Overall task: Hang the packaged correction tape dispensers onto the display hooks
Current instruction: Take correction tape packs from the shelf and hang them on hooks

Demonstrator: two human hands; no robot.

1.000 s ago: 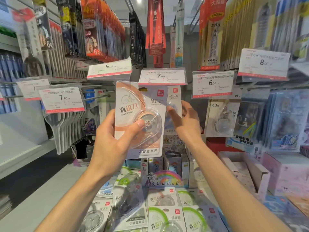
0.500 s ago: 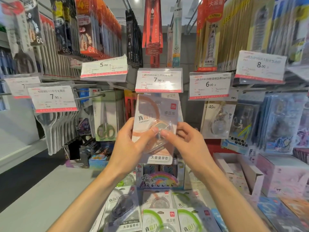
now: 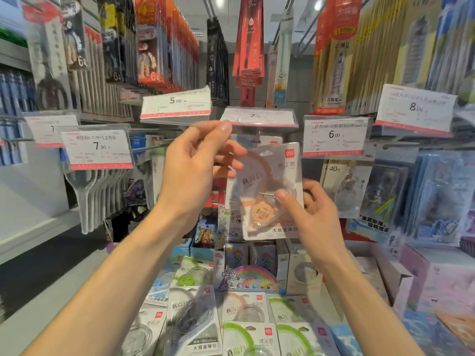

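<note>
- Packages (image 3: pixel 246 312) lying below both hands wait on the surface.
- Our right hand (image 3: pixel 312 217) pinches the correction tape pack (image 3: pixel 272 191) at its blister; our left hand (image 3: pixel 195 170), fingers loosely curled, reaches above it toward the 7-yuan price tag (image 3: pixel 259 116).
- We could miss the hook: blur and that tag hide its tip and the pack's hang hole.
</note>
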